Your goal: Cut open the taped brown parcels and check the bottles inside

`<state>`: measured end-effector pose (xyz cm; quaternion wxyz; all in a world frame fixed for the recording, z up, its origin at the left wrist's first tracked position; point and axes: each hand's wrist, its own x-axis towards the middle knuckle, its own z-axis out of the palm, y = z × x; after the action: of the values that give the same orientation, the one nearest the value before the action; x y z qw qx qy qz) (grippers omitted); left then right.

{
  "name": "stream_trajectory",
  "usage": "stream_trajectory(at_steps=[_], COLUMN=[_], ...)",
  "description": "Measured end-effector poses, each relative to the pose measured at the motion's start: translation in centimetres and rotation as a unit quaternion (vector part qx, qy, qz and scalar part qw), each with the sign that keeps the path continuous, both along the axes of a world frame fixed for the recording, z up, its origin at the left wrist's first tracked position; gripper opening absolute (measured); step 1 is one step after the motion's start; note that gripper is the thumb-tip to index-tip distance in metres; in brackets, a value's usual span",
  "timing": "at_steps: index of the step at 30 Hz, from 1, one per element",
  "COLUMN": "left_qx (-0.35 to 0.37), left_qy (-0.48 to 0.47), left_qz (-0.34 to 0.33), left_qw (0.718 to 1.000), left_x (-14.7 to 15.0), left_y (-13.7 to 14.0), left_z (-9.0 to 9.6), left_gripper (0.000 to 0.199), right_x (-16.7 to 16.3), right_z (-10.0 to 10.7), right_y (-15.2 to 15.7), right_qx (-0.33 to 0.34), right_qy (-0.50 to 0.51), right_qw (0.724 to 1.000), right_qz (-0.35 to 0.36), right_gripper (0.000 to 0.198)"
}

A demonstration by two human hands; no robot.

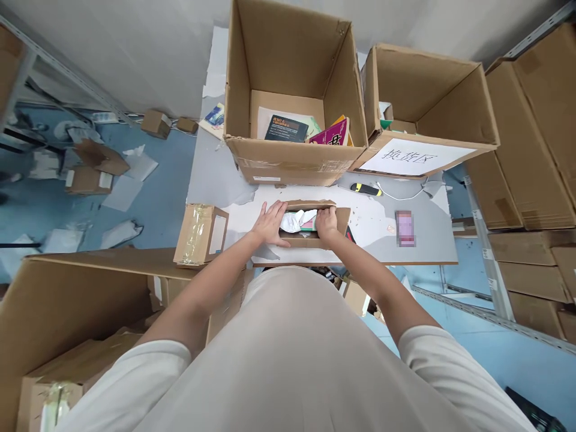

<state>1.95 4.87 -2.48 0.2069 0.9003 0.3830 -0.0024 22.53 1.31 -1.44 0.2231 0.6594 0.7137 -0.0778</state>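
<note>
A small open cardboard box (pixel 310 242) lies on the white table right in front of me. Crumpled white paper (pixel 292 221) fills part of it, beside an item with a pink and green surface (pixel 309 224). My left hand (pixel 270 225) spans the box's left end, fingers on the far edge and thumb on the near one. Inside the right part of the opening, my right hand (pixel 326 222) is closed with its fingers curled down; what they grip is hidden. Just right of the box, a small red and black object (pixel 350 235) is partly covered.
Behind stand a large carton (pixel 292 162) with books and another carton (pixel 414 159) with a handwritten sign. A yellow-black box cutter (pixel 366 189) and a blurred pink rectangle (pixel 405 229) lie at right. A taped box (pixel 201 235) sits at the left edge. Shelving (pixel 490 270) stands right.
</note>
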Motion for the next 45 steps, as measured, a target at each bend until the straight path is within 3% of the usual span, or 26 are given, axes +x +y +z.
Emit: stream_trajectory(at_steps=[3,5,9,13,18,21,27,29,34,39,45], left_qx=[-0.005,-0.007,-0.006,-0.006,-0.01,-0.014,-0.021,-0.02,-0.02,-0.015,0.005], left_qy=[-0.003,-0.007,-0.021,-0.032,-0.038,-0.037,-0.04,-0.041,-0.037,-0.023,0.001], left_qz=[0.007,0.01,0.011,0.014,0.018,0.02,0.026,0.025,0.022,0.019,0.033], left_qw=[1.0,1.0,1.0,0.999,0.999,0.999,0.999,0.999,0.999,0.999,0.999], left_x=[0.1,0.1,0.1,0.0,0.0,0.0,0.1,0.0,0.0,-0.1,0.3], left_y=[0.0,0.0,0.0,-0.1,-0.2,-0.2,-0.3,-0.3,-0.3,-0.2,-0.4], left_z=[0.1,0.0,-0.2,-0.3,-0.3,-0.2,-0.1,-0.1,-0.2,-0.3,-0.2], left_gripper=[0.133,0.132,0.132,0.131,0.133,0.132,0.13,0.13,0.132,0.133,0.128], right_x=[1.0,1.9,4.1,6.0,4.9,3.0,1.1,1.6,3.5,3.2,1.6], right_z=[-0.7,0.0,3.3,6.0,4.4,2.8,2.6,2.5,1.5,1.6,2.7], right_y=[0.2,0.1,-0.2,-0.6,-1.2,-1.2,-0.7,-1.0,-2.7,-2.5,-0.3], right_qx=[-0.018,-0.029,-0.016,0.063,0.144,0.177,0.153,0.152,0.165,0.105,0.109], right_qy=[0.009,0.021,0.087,0.267,0.402,0.412,0.388,0.384,0.371,0.345,0.32], right_qw=[0.999,0.998,0.993,0.959,0.898,0.885,0.881,0.884,0.906,0.92,0.922], right_qz=[0.026,0.046,0.077,0.073,0.102,0.128,0.224,0.22,0.124,0.156,0.188], right_gripper=[0.042,0.045,0.061,0.077,0.08,0.08,0.052,0.047,0.061,0.062,0.055])
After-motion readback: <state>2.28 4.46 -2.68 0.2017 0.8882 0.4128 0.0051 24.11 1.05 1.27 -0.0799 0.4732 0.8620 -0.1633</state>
